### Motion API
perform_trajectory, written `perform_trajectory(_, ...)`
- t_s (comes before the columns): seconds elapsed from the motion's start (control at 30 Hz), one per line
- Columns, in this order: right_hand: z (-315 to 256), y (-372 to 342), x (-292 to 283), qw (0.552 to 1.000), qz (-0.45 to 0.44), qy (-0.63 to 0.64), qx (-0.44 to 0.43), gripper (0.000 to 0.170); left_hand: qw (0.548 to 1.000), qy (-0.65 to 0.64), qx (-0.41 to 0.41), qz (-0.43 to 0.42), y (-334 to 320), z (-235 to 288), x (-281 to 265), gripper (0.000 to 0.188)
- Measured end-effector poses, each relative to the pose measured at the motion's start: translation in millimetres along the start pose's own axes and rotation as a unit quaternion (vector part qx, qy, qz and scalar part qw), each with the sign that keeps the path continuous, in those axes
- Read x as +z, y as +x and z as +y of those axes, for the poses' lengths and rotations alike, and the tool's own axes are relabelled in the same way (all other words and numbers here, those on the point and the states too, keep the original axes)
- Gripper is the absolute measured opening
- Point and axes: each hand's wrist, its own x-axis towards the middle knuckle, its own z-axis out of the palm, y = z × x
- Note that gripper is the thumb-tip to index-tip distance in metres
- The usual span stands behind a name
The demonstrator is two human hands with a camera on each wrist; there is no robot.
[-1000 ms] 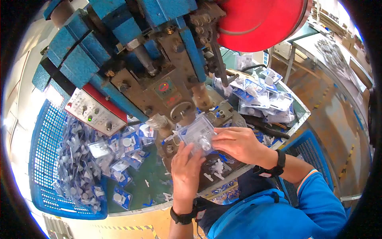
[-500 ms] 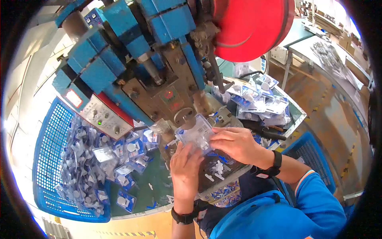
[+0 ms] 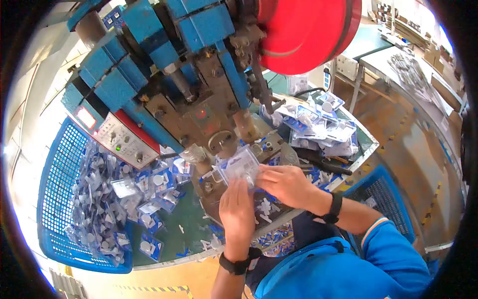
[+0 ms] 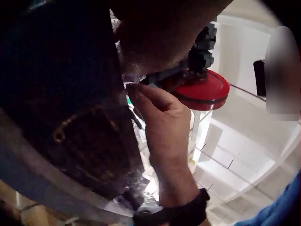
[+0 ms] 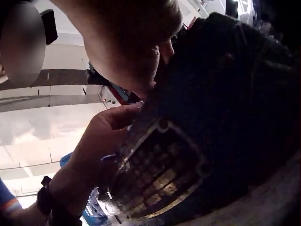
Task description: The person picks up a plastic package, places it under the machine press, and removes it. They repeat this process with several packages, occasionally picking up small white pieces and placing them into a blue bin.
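Note:
A clear plastic blister pack [image 3: 240, 166] with a printed card lies tilted at the front of the press's lower tooling. My left hand [image 3: 236, 208] pinches its lower edge, fingers pointing forward over the plastic, thumb hidden in the head view. At the pack's right edge my right hand [image 3: 288, 186] pinches it between thumb and fingers. The blue press [image 3: 199, 117] stands directly beyond, its round metal part [image 3: 222, 143] close over the pack's far edge. In the right wrist view, the left hand [image 5: 96, 141] has thumb and forefinger together.
A blue basket [image 3: 52, 199] heaped with blister packs stands at left, beside more loose packs [image 3: 159, 182]. Another pile of packs [image 3: 321, 122] lies at back right. White and blue scraps [image 3: 266, 209] litter the table front. The press carries a red wheel [image 3: 308, 35] and control box [image 3: 122, 139].
The left fingers have moved from spread and blurred over the pack to close together at its lower edge. The right hand keeps its hold, and the pack sits slightly lower and further left in view.

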Motion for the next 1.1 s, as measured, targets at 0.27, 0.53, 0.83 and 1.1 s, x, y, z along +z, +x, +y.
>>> perform_trajectory(0.27,-54,-11,-44,0.977,0.122,0.098,-0.146,0.023,0.986,-0.137,-0.057,0.077,-30,36,-23,0.040)
perform_trajectory(0.53,-60,-22,-33,0.899,0.070,0.402,0.159,0.045,0.458,-0.798,-0.371,0.126,-73,36,-27,0.044)
perform_trajectory(0.83,-70,-36,-33,0.876,0.069,0.435,0.199,0.039,0.482,-0.792,-0.366,0.085,-77,58,-38,0.048)
perform_trajectory(1.1,44,-216,-179,0.929,-0.153,-0.070,0.331,0.059,0.964,0.035,-0.256,0.063,-155,-61,-119,0.042)
